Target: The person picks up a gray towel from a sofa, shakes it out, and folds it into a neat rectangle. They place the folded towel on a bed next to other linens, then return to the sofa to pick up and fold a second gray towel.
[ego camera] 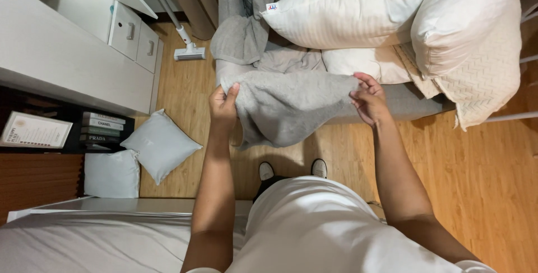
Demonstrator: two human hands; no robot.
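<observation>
In the middle of the frame, I see my left hand (223,103) and right hand (367,97) each pinching a top corner of the grey blanket (291,105), which hangs stretched between them above the wood floor (476,177). I think I'm folding it; next, the corners must meet. Farther up, white pillows (347,9) are piled.

Single head view, steeply downward, close above hands (291,102), floor (476,183) below.

left hand (223,103) and right hand (367,100) pinch a grey blanket (291,102) by its edge. white pillows (358,12) piled at one o'clock.
</observation>
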